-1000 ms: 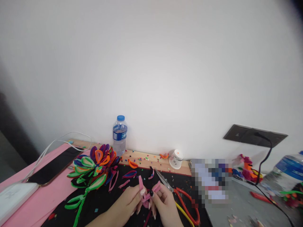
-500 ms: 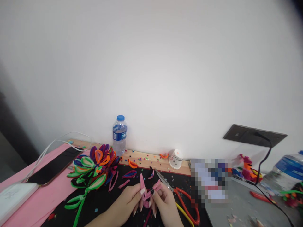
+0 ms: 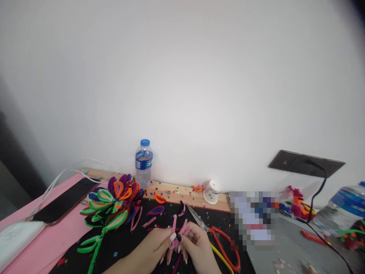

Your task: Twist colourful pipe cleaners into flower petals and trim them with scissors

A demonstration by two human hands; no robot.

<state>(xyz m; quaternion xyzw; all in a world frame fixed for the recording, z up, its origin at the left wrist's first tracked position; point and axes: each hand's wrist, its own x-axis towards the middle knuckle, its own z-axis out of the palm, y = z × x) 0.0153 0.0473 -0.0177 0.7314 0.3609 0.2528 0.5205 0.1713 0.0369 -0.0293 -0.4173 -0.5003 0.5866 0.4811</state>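
Pink pipe cleaners (image 3: pixel 174 221), bent into loops, are pinched between my two hands low in the middle of the head view. My left hand (image 3: pixel 158 243) grips them from the left, thumb and fingers pressed together. My right hand (image 3: pixel 196 243) pinches them from the right, its dark-nailed thumb next to my left thumb. Fingers hide the lower part of the loops. A dark magenta pipe cleaner (image 3: pixel 177 263) shows beneath my hands. Just right of them lie scissors (image 3: pixel 217 238) with red handles, blades partly apart.
A colourful pipe-cleaner flower (image 3: pixel 118 198) with a green stem lies at left. Behind it stand a water bottle (image 3: pixel 144 163) and, further right, an upturned paper cup (image 3: pixel 211 192). A phone (image 3: pixel 64 201) rests on pink paper (image 3: pixel 68 238). A black cable (image 3: pixel 315 199) hangs at right.
My hands have drawn closer together, thumbs now almost touching. The pink loops are pressed nearer each other, and their upper ends stand upright. A dark magenta strand now shows behind my left hand.
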